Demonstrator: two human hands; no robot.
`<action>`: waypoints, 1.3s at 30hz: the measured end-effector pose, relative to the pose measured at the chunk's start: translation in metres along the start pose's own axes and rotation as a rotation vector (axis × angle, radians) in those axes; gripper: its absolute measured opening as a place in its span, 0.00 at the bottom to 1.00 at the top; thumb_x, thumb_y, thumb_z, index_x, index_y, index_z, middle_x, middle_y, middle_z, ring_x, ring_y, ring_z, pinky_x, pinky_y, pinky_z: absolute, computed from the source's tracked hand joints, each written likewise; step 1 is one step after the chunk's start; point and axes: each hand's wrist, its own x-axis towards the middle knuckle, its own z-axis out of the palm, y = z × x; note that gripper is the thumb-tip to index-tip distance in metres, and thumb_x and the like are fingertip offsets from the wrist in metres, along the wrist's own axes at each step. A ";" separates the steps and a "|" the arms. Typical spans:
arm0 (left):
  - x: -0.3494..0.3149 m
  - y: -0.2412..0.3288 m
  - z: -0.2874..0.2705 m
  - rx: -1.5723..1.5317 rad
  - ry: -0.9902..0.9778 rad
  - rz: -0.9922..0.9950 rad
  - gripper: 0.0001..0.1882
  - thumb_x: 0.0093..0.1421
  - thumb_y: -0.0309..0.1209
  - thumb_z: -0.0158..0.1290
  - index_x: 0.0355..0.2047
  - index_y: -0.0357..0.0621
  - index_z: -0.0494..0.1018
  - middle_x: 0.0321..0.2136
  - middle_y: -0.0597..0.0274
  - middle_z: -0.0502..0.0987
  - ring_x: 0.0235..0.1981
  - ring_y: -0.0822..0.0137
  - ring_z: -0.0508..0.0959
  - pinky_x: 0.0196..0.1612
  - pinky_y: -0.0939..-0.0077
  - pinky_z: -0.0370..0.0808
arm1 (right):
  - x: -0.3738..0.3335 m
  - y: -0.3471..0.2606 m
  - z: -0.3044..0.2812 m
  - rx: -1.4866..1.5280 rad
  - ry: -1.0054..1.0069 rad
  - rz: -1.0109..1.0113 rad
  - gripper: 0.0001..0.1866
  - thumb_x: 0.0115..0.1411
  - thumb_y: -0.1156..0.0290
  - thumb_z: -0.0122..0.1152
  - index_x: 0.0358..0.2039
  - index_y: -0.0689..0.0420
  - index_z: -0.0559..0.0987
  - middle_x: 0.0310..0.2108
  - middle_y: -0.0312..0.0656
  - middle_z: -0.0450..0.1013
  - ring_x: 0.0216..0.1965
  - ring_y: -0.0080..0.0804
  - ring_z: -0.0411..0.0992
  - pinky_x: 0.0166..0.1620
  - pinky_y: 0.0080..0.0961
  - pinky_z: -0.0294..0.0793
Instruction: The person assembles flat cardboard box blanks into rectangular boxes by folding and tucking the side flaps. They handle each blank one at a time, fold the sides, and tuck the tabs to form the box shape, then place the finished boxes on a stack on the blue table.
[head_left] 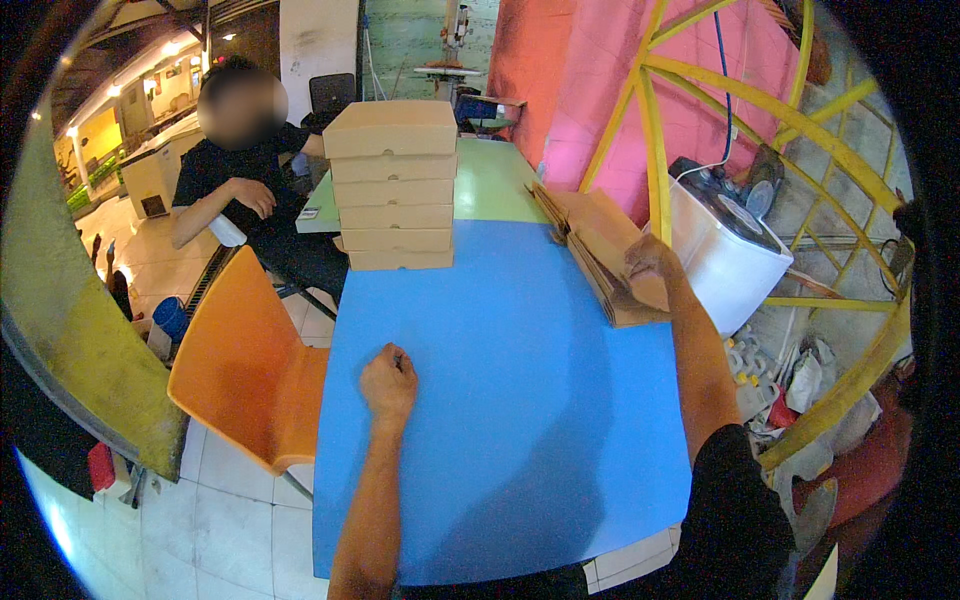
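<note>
My right hand [652, 260] reaches to the table's right edge and grips the near end of a flat, unfolded brown cardboard box [597, 222]. That sheet lies on a pile of similar flattened boxes [592, 274], tilted along the edge. My left hand [389, 384] rests in a loose fist at the left of the blue tabletop [500, 400], with nothing visible in its fingers. Beyond it, a stack of several folded, closed cardboard boxes [396, 190] stands at the far left of the table.
An orange chair [245, 365] stands against the left side. A person in dark clothes [255, 170] sits at the far left, beside a green tabletop [495, 180]. To the right are a white appliance [715, 260], a yellow metal frame [655, 150] and assorted bags [805, 375].
</note>
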 end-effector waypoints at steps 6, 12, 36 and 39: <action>0.002 0.000 -0.002 0.042 -0.022 -0.005 0.06 0.55 0.30 0.53 0.25 0.41 0.75 0.24 0.47 0.79 0.26 0.45 0.79 0.30 0.52 0.74 | -0.023 -0.091 0.048 1.077 0.425 0.799 0.10 0.52 0.72 0.69 0.34 0.57 0.79 0.31 0.44 0.77 0.35 0.41 0.77 0.37 0.36 0.79; 0.001 0.002 -0.002 0.048 -0.003 0.014 0.06 0.55 0.29 0.52 0.25 0.41 0.74 0.23 0.46 0.78 0.26 0.44 0.78 0.30 0.51 0.74 | -0.021 -0.145 0.047 1.211 0.492 0.884 0.12 0.52 0.72 0.69 0.37 0.57 0.79 0.33 0.45 0.77 0.38 0.43 0.76 0.39 0.39 0.78; 0.003 0.006 -0.005 0.035 -0.029 -0.018 0.06 0.54 0.29 0.54 0.26 0.40 0.76 0.24 0.46 0.79 0.27 0.45 0.79 0.31 0.53 0.75 | -0.042 -0.149 0.051 1.370 0.327 0.900 0.17 0.54 0.70 0.69 0.44 0.56 0.78 0.41 0.46 0.75 0.44 0.46 0.74 0.48 0.45 0.78; 0.003 0.005 -0.004 0.044 -0.021 -0.014 0.06 0.55 0.29 0.53 0.25 0.39 0.75 0.24 0.46 0.79 0.27 0.45 0.79 0.30 0.53 0.74 | -0.040 -0.152 0.053 1.332 0.346 0.828 0.17 0.54 0.69 0.70 0.44 0.56 0.78 0.39 0.45 0.76 0.39 0.42 0.76 0.42 0.40 0.80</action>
